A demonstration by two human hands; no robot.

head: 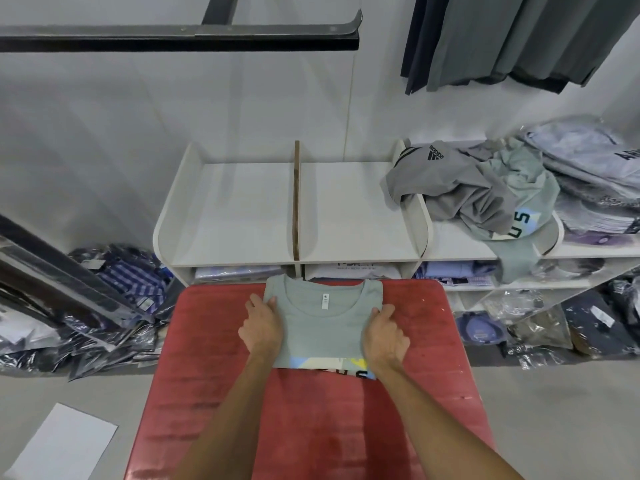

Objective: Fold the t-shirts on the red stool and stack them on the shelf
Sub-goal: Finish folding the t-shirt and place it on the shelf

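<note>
A folded pale green t-shirt (323,332) lies on the red stool (311,420), neck opening away from me, a colourful print showing along its near edge. My left hand (260,325) grips the shirt's left side, thumb on top of the cloth. On the right side my right hand (385,336) grips it the same way. The white shelf (360,220) stands just behind the stool, its two middle compartments bare. An unfolded grey t-shirt (453,188) and another pale green one (526,209) lie heaped on the shelf's right part.
Packaged shirts (595,181) are stacked at the shelf's far right and fill the lower compartments. Plastic-wrapped garments (117,289) lie on the floor left and right. Dark clothes (502,39) hang above right. A black metal rail (173,38) crosses overhead. White paper (65,441) lies on the floor.
</note>
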